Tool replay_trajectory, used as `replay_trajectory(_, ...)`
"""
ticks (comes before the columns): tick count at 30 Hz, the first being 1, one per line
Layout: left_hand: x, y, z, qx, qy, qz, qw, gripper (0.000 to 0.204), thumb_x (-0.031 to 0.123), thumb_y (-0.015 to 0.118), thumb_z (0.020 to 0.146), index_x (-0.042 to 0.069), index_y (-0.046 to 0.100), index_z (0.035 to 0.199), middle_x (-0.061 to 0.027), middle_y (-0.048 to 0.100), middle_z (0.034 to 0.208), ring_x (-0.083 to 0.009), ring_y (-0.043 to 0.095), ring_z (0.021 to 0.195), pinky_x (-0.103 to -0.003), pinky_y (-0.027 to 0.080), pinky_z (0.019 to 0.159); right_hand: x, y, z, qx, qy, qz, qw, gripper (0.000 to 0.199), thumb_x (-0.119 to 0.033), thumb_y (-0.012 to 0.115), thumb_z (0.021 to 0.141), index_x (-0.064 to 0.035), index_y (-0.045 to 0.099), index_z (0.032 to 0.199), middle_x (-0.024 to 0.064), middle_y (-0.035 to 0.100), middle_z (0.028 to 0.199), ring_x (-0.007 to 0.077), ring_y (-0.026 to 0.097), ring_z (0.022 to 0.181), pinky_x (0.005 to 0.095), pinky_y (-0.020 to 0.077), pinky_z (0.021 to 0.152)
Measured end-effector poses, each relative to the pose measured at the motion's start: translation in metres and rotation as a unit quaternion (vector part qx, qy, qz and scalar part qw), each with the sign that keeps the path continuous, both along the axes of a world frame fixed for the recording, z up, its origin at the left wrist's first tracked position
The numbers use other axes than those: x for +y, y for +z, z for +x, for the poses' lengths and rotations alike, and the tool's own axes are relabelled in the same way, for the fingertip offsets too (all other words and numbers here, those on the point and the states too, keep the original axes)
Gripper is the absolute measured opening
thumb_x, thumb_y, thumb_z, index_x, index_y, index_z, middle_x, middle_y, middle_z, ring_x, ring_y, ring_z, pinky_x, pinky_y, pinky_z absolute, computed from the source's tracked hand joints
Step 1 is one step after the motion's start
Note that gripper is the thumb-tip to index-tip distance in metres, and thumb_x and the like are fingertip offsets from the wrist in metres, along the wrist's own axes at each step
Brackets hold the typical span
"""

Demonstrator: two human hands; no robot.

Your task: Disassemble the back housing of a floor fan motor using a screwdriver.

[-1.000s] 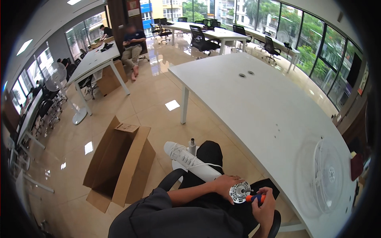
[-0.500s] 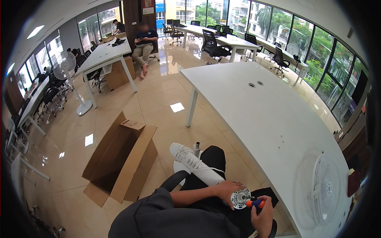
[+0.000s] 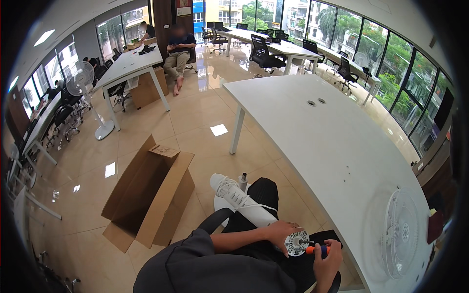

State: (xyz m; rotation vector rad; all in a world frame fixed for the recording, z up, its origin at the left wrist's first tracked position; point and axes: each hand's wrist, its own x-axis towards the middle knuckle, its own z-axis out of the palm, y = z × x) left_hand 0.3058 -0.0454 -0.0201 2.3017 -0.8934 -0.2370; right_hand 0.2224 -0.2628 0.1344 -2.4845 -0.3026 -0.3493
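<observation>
Across my lap lies a white fan body point(image 3: 254, 215) with a white cord point(image 3: 227, 185) bundled along it. My left hand point(image 3: 279, 235) is wrapped round its round, slotted motor head point(image 3: 296, 243), which has a dark metal shaft sticking out. My right hand point(image 3: 326, 263) grips an orange and blue handled screwdriver point(image 3: 318, 250) beside that shaft. The screwdriver's tip is not visible, and I cannot tell whether it touches the head. Near my knee stands a silver pole point(image 3: 243, 181) on a white base, partly hidden by the fan body.
To my right is a white table point(image 3: 312, 141) with a clear fan grille or blade part point(image 3: 403, 232) on it. An open cardboard box point(image 3: 168, 205) stands on the floor at left. Farther off are a standing fan point(image 3: 83, 85), desks, chairs and two people.
My right hand and the screwdriver have shifted slightly right and the fingers have changed position on the handle. The left hand keeps its hold on the motor head.
</observation>
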Motion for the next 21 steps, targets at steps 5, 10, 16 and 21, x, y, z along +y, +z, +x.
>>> replay_trajectory(5,-0.001,0.004,0.000,0.008,-0.004,0.002,1.000,0.133,0.071,0.090,0.050,0.005,0.040,0.154,-0.0234,0.051,0.147,-0.0388,0.056,0.132,-0.044,0.047,0.108,-0.005,-0.003,0.003,0.044,-0.062,-0.047,0.996,0.036,-0.003,0.069,0.087,-0.0018,0.058,0.121,0.0172,0.064,0.096,0.0320,0.063,0.088,0.0388,0.0495,0.083)
replay_trajectory(10,-0.001,0.005,0.000,0.007,0.003,0.009,1.000,0.131,0.069,0.090,0.050,0.006,0.040,0.154,-0.0231,0.053,0.146,-0.0387,0.057,0.131,-0.045,0.048,0.106,-0.003,0.014,-0.003,0.033,0.098,0.072,0.992,0.044,-0.006,0.070,0.088,-0.0024,0.055,0.129,0.0190,0.067,0.104,0.0321,0.064,0.091,0.0382,0.0496,0.085)
replay_trajectory(16,-0.002,-0.001,0.000,-0.018,0.005,-0.010,1.000,0.130,0.068,0.090,0.050,0.007,0.040,0.154,-0.0227,0.053,0.145,-0.0391,0.058,0.128,-0.044,0.049,0.105,0.001,-0.008,0.002,0.033,-0.050,-0.006,0.998,0.036,-0.013,0.070,0.093,-0.0016,0.056,0.124,0.0193,0.067,0.097,0.0321,0.064,0.084,0.0412,0.0496,0.077)
replay_trajectory(21,0.001,0.007,-0.001,0.003,0.003,0.000,1.000,0.131,0.068,0.091,0.050,0.007,0.040,0.154,-0.0219,0.053,0.146,-0.0379,0.058,0.130,-0.044,0.049,0.105,-0.003,0.008,0.001,0.095,-0.035,0.038,0.994,0.028,-0.014,0.068,0.095,-0.0014,0.057,0.118,0.0180,0.063,0.086,0.0344,0.064,0.079,0.0449,0.0492,0.074)
